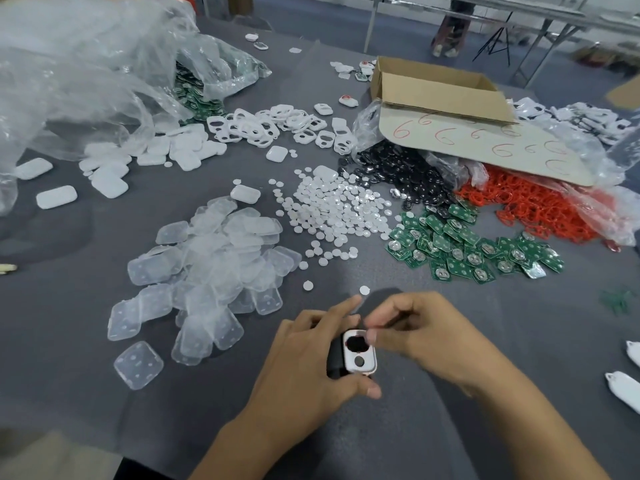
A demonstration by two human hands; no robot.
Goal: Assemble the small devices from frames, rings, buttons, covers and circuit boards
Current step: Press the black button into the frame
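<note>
A: Surface?
B: Grey cloth table (86, 375), piles over its far half. Behind it is grey floor, metal table legs, and someone's legs at the far end.
A: Big stuff first.
B: Crumpled bags (69, 84) far left. Box (440, 88) far right, on its side over red rings (540, 209). Clear covers (207, 265) heaped left of centre, buttons (332, 209) in the middle, boards (464, 247) to the right of them. Loose frames (263, 124) lie behind the buttons.
A: Edges, room?
B: Near edge shows bottom left. Bare cloth lies between the piles and the hands, and on both sides of them.
A: Hands?
B: Left hand (311, 362) grips a white frame (360, 355) over a black block, fingers wrapped round it, near centre. Right hand (422, 334) has curled fingers, tips at the frame's top corner. Blurred, so I can't tell whether they hold anything.
</note>
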